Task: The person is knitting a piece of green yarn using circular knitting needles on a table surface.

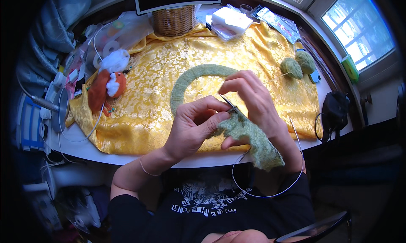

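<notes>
My left hand [198,125] pinches the edge of a green knitted piece [253,138] beside the tip of a metal knitting needle [225,100]. The knitting hangs down to the right, its stitches along the needles. My right hand [253,100] is bent around the work from the right, its index finger near the needle tip; part of it is behind the knitting. A looped cable [269,197] of the circular needle hangs below. On the yellow brocade cloth [146,84] lies a curved green knitted band [182,84], partly hidden by my hands. Two green yarn balls [291,68] rest at the right.
At the left lie orange and white fibre [98,90] and a thin white cable. A wicker basket [174,20] stands at the back below a dark screen [177,0]. Plastic packets [276,24] are at the back right, a black pouch-like object [336,111] at the right edge.
</notes>
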A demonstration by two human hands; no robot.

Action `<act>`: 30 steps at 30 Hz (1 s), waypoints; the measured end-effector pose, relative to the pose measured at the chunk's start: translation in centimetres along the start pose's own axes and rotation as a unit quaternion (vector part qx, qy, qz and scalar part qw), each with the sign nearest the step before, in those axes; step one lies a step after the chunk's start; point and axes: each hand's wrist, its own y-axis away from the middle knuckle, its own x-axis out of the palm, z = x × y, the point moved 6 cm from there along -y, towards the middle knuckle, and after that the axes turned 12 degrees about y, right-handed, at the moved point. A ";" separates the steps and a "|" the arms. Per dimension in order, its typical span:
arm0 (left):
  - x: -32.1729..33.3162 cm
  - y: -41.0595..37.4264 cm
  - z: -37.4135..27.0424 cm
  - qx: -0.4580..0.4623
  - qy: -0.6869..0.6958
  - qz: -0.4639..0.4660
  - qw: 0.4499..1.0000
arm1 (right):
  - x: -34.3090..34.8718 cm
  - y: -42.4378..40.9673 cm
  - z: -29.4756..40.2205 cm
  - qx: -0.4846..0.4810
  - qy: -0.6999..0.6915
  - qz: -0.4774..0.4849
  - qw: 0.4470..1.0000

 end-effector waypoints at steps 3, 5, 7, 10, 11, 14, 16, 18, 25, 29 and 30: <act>-0.1 0.4 0.0 -0.033 -0.010 -0.004 0.999 | -0.5 -0.1 0.9 -0.035 -0.061 -0.041 0.997; 0.0 0.2 -0.3 -0.001 0.022 -0.029 0.999 | -2.6 0.9 0.4 -0.036 0.062 -0.119 0.990; -0.6 0.0 -0.6 0.039 0.020 -0.034 0.998 | -3.6 1.8 0.7 -0.011 0.115 -0.186 0.976; -0.9 0.1 -1.1 0.055 0.025 -0.047 0.997 | -2.9 2.9 0.8 -0.027 0.152 -0.212 0.965; -1.0 0.1 -1.3 0.069 0.023 -0.053 0.996 | -2.8 2.9 0.8 -0.029 0.152 -0.211 0.965; -0.9 0.1 -1.9 0.109 0.042 -0.110 0.987 | -2.2 3.1 0.5 -0.030 0.145 -0.213 0.966; -1.4 0.2 -1.8 0.104 0.027 -0.084 0.991 | -2.5 2.9 0.5 -0.030 0.118 -0.201 0.972; -1.4 0.2 -1.9 0.107 0.012 -0.071 0.992 | -2.5 2.7 0.3 -0.033 0.081 -0.180 0.980; -0.4 -0.1 -0.6 0.029 -0.006 0.022 0.999 | -0.4 2.5 0.6 -0.089 -0.002 -0.147 0.985; -0.8 0.0 -0.4 0.006 0.004 -0.010 1.000 | -2.2 3.5 -0.7 -0.015 0.027 -0.256 0.966; -1.0 0.0 -0.5 0.010 -0.005 -0.031 0.999 | -2.5 3.7 -0.9 -0.016 0.025 -0.256 0.966</act>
